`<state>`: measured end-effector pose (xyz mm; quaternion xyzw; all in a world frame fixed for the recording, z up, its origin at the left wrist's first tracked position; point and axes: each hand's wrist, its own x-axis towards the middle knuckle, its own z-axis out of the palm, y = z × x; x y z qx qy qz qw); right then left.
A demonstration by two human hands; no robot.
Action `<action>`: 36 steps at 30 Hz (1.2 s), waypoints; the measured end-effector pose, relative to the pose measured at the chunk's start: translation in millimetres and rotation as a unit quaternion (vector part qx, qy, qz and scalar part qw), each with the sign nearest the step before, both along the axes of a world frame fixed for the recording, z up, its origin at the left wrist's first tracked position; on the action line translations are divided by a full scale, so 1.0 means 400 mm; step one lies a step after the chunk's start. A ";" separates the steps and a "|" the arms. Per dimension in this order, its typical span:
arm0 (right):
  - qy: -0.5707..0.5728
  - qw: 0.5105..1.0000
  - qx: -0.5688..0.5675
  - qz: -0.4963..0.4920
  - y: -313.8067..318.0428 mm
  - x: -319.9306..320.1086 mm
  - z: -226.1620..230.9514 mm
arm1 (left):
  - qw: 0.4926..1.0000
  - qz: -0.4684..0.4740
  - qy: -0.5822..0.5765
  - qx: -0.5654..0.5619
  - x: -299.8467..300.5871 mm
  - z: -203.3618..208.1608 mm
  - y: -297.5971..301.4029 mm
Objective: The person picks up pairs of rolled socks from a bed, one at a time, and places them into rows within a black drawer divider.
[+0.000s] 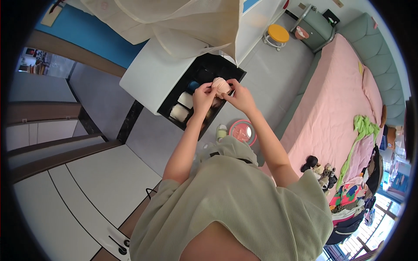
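Note:
Between my two hands is a small pale pink roll of cloth (pixel 222 87), held over an open black drawer (pixel 163 114). My left hand (pixel 203 100) grips its left side with bent fingers. On the other side my right hand (pixel 241 98) pinches it between thumb and fingers. Inside the drawer lie white cloth rolls (pixel 179 112), a blue roll (pixel 193 85) and dark items. The exact kind of the pink cloth cannot be made out. My hands and forearms hide part of the drawer's near right side.
The drawer juts from a white cabinet (pixel 156 74) beneath a hanging cream cloth (pixel 174 21). A pink basin (pixel 242 132) and a green-white slipper (pixel 221 131) are on the floor. At right stands a bed (pixel 313 113) bearing rolled socks (pixel 324 174) and piled clothes (pixel 348 204). A yellow stool (pixel 278 34) stands farther back.

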<state>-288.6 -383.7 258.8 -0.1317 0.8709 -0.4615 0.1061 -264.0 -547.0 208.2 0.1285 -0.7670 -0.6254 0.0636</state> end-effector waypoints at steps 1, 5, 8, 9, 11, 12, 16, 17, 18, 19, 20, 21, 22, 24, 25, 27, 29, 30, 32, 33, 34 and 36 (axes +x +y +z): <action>0.031 0.999 0.035 0.016 0.000 -0.009 0.004 | 1.000 0.005 -0.012 0.003 -0.003 -0.007 0.000; 0.097 0.986 0.118 0.068 0.007 -0.048 0.000 | 0.997 0.037 -0.047 -0.039 -0.016 -0.012 0.019; 0.117 0.974 0.177 0.080 0.006 -0.066 0.007 | 0.994 0.049 -0.086 -0.052 -0.014 0.011 0.041; 0.115 0.974 0.178 0.084 0.007 -0.072 -0.001 | 0.994 0.052 -0.088 -0.050 -0.013 0.019 0.045; 0.142 0.965 0.194 0.107 0.005 -0.080 -0.011 | 0.983 0.055 -0.085 -0.150 -0.011 0.034 0.048; 0.140 0.965 0.193 0.111 0.003 -0.080 -0.010 | 0.983 0.058 -0.087 -0.150 -0.009 0.039 0.048; 0.136 0.965 0.201 0.102 0.001 -0.074 0.000 | 0.970 0.053 -0.067 -0.226 -0.002 0.055 0.052; 0.133 0.966 0.199 0.096 0.000 -0.072 0.005 | 0.968 0.054 -0.070 -0.233 0.001 0.056 0.053; 0.132 0.966 0.197 0.098 -0.002 -0.072 0.011 | 0.968 0.055 -0.072 -0.234 0.003 0.058 0.054; 0.112 0.969 0.197 0.099 -0.004 -0.073 0.019 | 0.967 0.058 -0.070 -0.240 0.006 0.059 0.054; 0.092 0.971 0.199 0.097 -0.001 -0.074 0.024 | 0.966 0.058 -0.067 -0.244 0.005 0.060 0.059; 0.091 0.971 0.200 0.096 0.003 -0.079 0.011 | 0.966 0.057 -0.067 -0.244 0.004 0.061 0.064; 0.088 0.968 0.209 0.110 0.009 -0.091 -0.013 | 0.963 0.059 -0.069 -0.254 0.002 0.062 0.069; 0.084 0.964 0.218 0.125 0.003 -0.106 -0.009 | 0.959 0.063 -0.073 -0.265 0.002 0.057 0.069; 0.071 0.960 0.232 0.142 0.002 -0.114 -0.005 | 0.958 0.066 -0.068 -0.270 0.003 0.054 0.068; 0.059 0.954 0.245 0.160 -0.009 -0.124 0.005 | 0.957 0.070 -0.063 -0.275 0.003 0.039 0.061; 0.039 0.956 0.251 0.148 -0.021 -0.129 0.005 | 0.945 0.088 -0.028 -0.313 0.005 0.034 0.055; 0.038 0.956 0.251 0.147 -0.025 -0.130 0.004 | 0.945 0.087 -0.028 -0.313 0.007 0.036 0.056; 0.047 0.946 0.279 0.156 -0.035 -0.129 0.010 | 0.937 0.112 -0.012 -0.331 0.013 0.041 0.057; 0.047 0.946 0.278 0.158 -0.038 -0.125 0.018 | 0.937 0.113 -0.013 -0.331 0.015 0.041 0.055; 0.092 0.939 0.297 0.145 -0.038 -0.118 0.027 | 0.939 0.103 -0.028 -0.328 0.015 0.041 0.053; 0.135 0.930 0.317 0.131 -0.035 -0.118 0.030 | 0.941 0.091 -0.043 -0.323 0.014 0.040 0.056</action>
